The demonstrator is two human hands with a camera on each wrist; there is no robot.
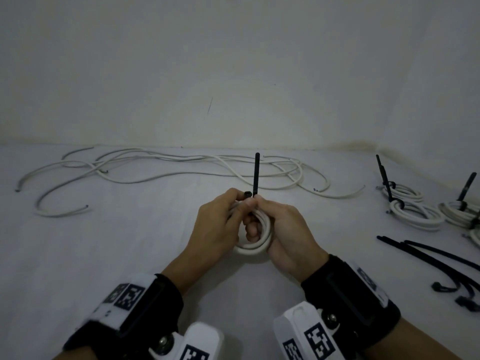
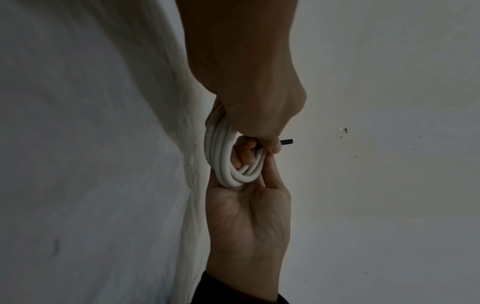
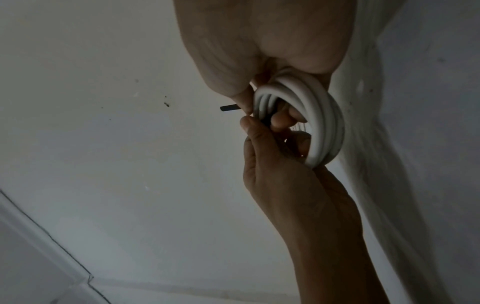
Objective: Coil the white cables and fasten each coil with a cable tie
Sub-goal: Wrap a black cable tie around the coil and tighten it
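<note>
My left hand and right hand both grip the coil, pinching the cable tie; loops may spring loose if my pinch slips.

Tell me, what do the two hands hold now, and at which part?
Both hands hold the white cable coil by its upper part; the fingertips pinch the black cable tie there, near its head.

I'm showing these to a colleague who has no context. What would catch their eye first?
At centre, the left hand and right hand grip a small white coil, with a black cable tie sticking straight up from it. Behind lie loose white cables; at right are finished coils and spare ties.
</note>
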